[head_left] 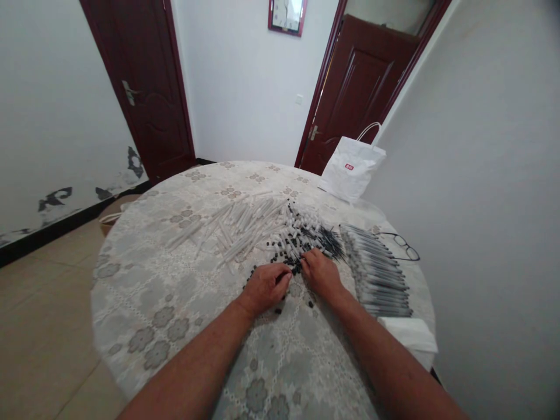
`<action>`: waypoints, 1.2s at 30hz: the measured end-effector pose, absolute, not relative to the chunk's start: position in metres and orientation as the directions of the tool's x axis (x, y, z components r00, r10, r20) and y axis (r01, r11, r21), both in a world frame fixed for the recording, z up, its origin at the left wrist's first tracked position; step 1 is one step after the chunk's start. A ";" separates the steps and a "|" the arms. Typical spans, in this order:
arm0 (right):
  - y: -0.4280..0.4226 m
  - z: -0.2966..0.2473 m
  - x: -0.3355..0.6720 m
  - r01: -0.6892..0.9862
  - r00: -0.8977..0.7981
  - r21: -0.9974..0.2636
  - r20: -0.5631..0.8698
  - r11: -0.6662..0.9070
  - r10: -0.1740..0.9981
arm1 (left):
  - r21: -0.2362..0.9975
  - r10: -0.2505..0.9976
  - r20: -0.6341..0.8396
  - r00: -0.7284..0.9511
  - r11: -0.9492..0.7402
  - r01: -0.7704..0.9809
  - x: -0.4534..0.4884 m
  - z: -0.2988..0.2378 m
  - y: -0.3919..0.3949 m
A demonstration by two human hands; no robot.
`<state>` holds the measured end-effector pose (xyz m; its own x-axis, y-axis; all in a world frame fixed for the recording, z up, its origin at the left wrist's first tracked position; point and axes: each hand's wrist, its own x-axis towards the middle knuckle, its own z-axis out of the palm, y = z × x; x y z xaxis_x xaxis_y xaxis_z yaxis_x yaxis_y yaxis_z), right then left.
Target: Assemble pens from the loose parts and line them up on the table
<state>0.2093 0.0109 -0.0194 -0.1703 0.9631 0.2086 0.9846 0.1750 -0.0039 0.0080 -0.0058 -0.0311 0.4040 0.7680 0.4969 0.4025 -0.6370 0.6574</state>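
Note:
My left hand (266, 287) is closed at the near edge of a pile of small parts, thumb and fingers pinched together. What it holds, if anything, is too small to make out. Close beside it, my right hand (321, 272) reaches into the pile with curled fingers; their tips are partly hidden among small black pieces (280, 255). Short white pieces (307, 220) lie just beyond both hands. Thin black sticks, like pen refills (331, 242), are heaped to the right. Clear pen-barrel-like tubes (247, 224) spread out at the far left of the pile.
Many grey pens (380, 271) lie in a row at the right, beside eyeglasses (406, 248) and a white packet (409, 333). A white paper bag (353, 169) stands at the back right. A patterned cloth (161, 318) covers the round table; a wall runs close along its right.

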 end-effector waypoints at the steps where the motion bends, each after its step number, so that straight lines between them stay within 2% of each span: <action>1: 0.013 -0.018 0.207 0.988 -0.154 0.002 0.197 0.157 0.968 | 0.653 0.767 0.497 0.406 -0.638 0.408 0.008 -0.031 -0.006; 10: 0.038 -0.016 0.183 0.999 -0.021 -0.040 0.174 0.028 0.984 | 0.621 0.760 0.523 0.387 -0.650 0.438 0.005 -0.033 -0.005; 16: 0.037 -0.021 0.189 0.972 0.014 -0.230 0.263 0.049 0.965 | 0.643 0.779 0.530 0.335 -0.627 0.440 0.005 -0.033 -0.004; 21: 0.020 -0.007 0.205 0.844 -0.022 -0.493 0.364 0.213 0.931 | 0.754 0.855 0.468 0.226 -0.519 0.403 0.006 -0.028 -0.004; 24: 0.003 0.004 0.203 0.740 -0.183 -0.565 0.352 0.364 0.918 | 0.893 0.931 0.318 0.181 -0.358 0.272 0.007 -0.024 -0.004; 27: -0.011 0.008 0.193 0.679 -0.375 -0.555 0.302 0.482 0.876 | 0.982 0.968 0.161 0.194 -0.176 0.067 0.009 -0.021 -0.004; 30: -0.014 0.004 0.192 0.683 -0.443 -0.506 0.287 0.527 0.849 | 0.993 0.977 0.105 0.188 -0.095 -0.063 0.011 -0.019 -0.002; 33: -0.005 -0.003 0.206 0.776 -0.369 -0.415 0.310 0.475 0.876 | 0.987 0.985 0.097 0.146 -0.076 -0.142 0.010 -0.019 0.001; 36: 0.006 -0.010 0.224 0.921 -0.210 -0.260 0.294 0.290 0.932 | 0.966 0.993 0.061 0.103 -0.033 -0.257 0.009 -0.022 0.006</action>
